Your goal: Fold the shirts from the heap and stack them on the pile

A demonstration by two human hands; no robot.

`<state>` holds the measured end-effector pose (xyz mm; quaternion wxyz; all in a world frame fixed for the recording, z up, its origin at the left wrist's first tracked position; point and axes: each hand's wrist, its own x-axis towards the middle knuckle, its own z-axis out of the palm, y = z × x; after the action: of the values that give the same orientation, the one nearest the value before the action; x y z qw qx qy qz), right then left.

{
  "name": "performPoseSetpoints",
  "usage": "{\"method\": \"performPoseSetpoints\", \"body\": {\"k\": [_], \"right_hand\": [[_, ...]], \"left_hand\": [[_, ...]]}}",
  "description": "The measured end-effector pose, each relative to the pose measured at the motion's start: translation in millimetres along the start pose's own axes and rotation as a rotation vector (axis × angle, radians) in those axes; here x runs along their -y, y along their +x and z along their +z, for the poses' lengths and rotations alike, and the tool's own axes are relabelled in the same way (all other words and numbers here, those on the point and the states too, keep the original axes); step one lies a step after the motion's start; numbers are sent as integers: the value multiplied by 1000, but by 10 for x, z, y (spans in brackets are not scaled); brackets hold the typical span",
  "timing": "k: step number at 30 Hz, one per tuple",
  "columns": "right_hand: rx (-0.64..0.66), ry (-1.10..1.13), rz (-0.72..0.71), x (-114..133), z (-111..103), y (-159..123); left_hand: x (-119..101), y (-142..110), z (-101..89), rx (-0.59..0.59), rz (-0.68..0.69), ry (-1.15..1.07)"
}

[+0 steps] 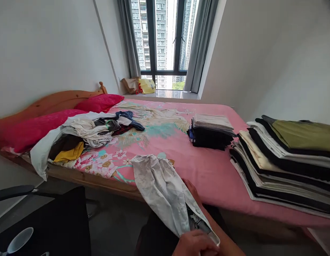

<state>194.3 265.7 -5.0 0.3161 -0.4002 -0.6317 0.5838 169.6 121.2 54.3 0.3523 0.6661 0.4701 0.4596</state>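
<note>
Near hand [194, 244] is pinching the hem of a pale mottled garment [162, 188]; far hand [190, 187], half hidden behind it, is perhaps gripping too.

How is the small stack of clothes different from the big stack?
The small stack is lower than the big stack. The small stack is mostly black with a pale top, while the big stack mixes black, white and cream under a green top. Both are folded clothes lying on the pink sheet.
</note>
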Motion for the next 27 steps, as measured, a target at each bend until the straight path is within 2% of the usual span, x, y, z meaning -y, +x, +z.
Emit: {"method": "performPoseSetpoints", "body": {"k": [3, 5, 7, 9, 11, 14, 19, 21, 23, 25, 27], "right_hand": [[105, 291, 199, -223, -253, -544], [183, 473, 325, -405, -335, -879], [198, 522, 310, -552, -339, -1116], [146, 487, 204, -606, -293, -1233], [77, 448, 135, -543, -244, -1264], [-11, 458, 110, -268, -224, -1295], [-20, 512, 56, 235, -256, -1598], [4, 488, 20, 337, -257, -1756], [-5, 466, -3, 373, -263, -1879], [-60, 475, -1, 355, -293, -1948], [-155, 525, 31, 284, -355, -1971]], "left_hand": [[44, -242, -83, 15, -143, 37], [45, -290, -219, -91, -234, 83], [56, -242, -332, -199, -298, 131], [99, -131, -382, -273, -344, 168], [170, -10, -364, -316, -374, 191], [264, 64, -268, -399, -444, 228], [298, -209, -159, -419, -558, 213], [329, -346, -185, -541, -648, 50], [394, -427, -270, -724, -750, -195], [472, -451, -422, -867, -803, -393], [522, -450, -630, -962, -799, -471]]}}
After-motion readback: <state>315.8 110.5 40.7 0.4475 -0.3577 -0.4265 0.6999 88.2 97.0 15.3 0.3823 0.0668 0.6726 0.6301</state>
